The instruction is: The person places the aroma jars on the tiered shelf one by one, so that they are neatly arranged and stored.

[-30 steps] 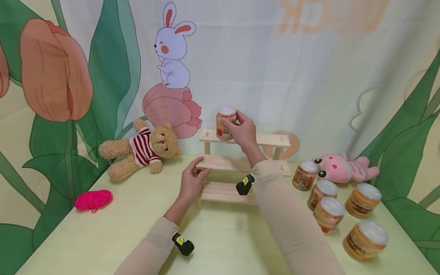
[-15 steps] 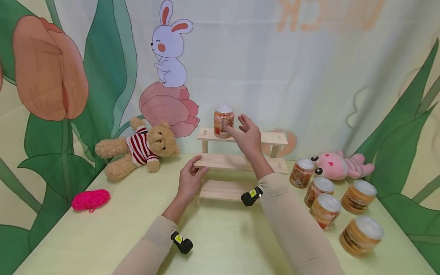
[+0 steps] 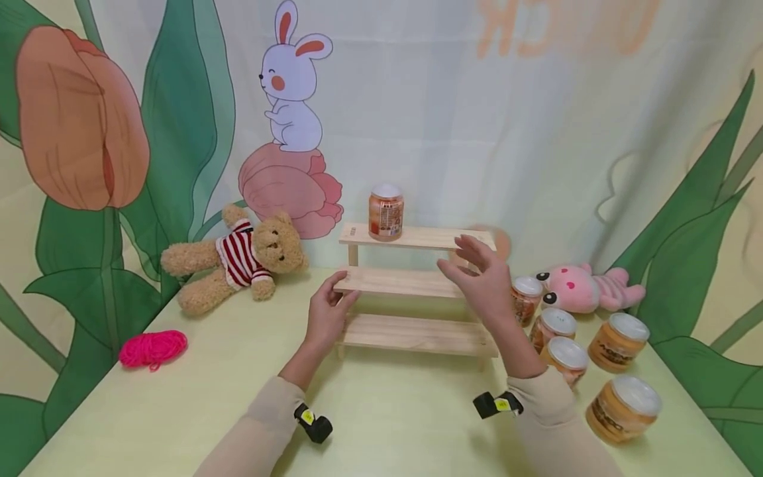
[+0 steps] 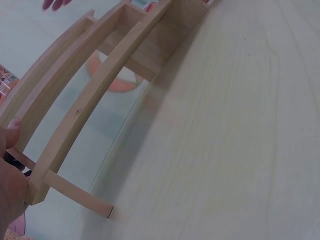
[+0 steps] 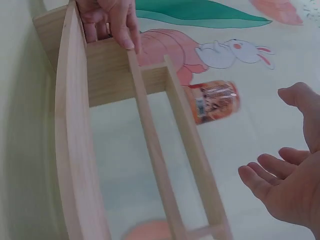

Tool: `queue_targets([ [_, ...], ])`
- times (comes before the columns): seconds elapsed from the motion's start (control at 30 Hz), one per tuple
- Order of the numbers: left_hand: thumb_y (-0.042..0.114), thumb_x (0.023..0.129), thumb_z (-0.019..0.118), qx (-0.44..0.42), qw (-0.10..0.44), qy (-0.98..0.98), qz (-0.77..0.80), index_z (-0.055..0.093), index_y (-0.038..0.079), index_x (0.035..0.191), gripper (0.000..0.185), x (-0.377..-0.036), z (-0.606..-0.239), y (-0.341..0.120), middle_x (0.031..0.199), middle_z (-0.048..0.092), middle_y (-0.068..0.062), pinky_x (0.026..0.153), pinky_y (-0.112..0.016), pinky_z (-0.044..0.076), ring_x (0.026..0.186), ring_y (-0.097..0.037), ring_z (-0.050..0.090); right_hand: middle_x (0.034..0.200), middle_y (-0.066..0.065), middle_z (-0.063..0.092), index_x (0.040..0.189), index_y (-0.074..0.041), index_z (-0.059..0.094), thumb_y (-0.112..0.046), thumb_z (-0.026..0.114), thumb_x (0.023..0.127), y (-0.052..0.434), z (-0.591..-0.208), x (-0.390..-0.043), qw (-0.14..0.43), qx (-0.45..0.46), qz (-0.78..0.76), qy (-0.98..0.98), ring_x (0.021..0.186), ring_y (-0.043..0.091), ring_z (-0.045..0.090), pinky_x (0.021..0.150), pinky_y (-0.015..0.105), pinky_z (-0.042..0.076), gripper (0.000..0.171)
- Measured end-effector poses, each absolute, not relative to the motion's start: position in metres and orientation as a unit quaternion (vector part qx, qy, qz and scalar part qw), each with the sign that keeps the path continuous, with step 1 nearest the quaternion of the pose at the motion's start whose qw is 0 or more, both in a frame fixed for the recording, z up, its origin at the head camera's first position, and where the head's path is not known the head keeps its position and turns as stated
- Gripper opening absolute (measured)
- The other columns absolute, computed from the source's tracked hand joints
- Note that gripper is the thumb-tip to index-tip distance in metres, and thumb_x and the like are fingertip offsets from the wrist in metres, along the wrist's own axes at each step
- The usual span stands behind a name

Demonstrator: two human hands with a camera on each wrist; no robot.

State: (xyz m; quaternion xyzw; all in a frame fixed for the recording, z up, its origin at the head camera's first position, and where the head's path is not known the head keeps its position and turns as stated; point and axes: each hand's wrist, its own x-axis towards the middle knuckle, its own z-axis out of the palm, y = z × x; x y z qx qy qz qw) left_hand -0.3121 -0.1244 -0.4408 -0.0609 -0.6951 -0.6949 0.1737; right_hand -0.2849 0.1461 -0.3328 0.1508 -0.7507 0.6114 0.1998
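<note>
Jar (image 3: 385, 212): upright on wooden rack (image 3: 417, 286), top tier. Left hand (image 3: 326, 314): grip clasps middle tier's end. Right hand (image 3: 484, 285): grip spread, empty.

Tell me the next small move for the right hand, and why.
Probably reach the right hand to the nearest jar on the table: one jar already stands on the shelf's top tier, this hand is open and holds nothing, and the left hand steadies the shelf.

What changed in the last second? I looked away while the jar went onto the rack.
The right hand let go of the jar, which now stands alone on the rack's top shelf, and drew back rightward, open, toward the jars on the table. The left hand kept its grip on the middle shelf's end; the toys stayed put.
</note>
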Motion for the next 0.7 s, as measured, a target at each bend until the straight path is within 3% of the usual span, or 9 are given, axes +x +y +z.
queue_targets([
  [0.17, 0.009, 0.093, 0.072, -0.059, 0.165, -0.694, -0.698, 0.055, 0.007, 0.141, 0.052, -0.313, -0.442, -0.119, 0.124, 0.066, -0.019, 0.073, -0.017, 0.049, 0.114, -0.028, 0.062, 0.131, 0.012, 0.064, 0.136, -0.003, 0.06, -0.015, 0.079, 0.088, 0.188, -0.328, -0.261, 0.253, 0.137, 0.595, -0.751, 0.118, 0.02, 0.062, 0.09, 0.022, 0.05, 0.052],
  [0.37, 0.008, 0.092, 0.073, -0.052, 0.172, -0.696, -0.696, 0.057, 0.008, 0.14, 0.051, -0.315, -0.447, -0.119, 0.121, 0.067, -0.019, 0.074, -0.018, 0.05, 0.112, -0.028, 0.064, 0.133, 0.008, 0.064, 0.14, -0.007, 0.056, -0.018, 0.077, 0.091, 0.241, -0.317, -0.241, 0.259, 0.107, 0.532, -0.799, 0.117, 0.007, 0.059, 0.088, 0.014, 0.047, 0.055],
  [0.7, 0.008, 0.093, 0.072, -0.053, 0.167, -0.694, -0.699, 0.055, 0.008, 0.141, 0.051, -0.313, -0.442, -0.125, 0.128, 0.064, -0.018, 0.075, -0.018, 0.05, 0.116, -0.028, 0.062, 0.117, -0.018, 0.063, 0.143, -0.011, 0.056, -0.022, 0.078, 0.089, 0.323, -0.302, -0.227, 0.283, 0.022, 0.467, -0.837, 0.109, -0.003, 0.054, 0.083, 0.005, 0.042, 0.059],
])
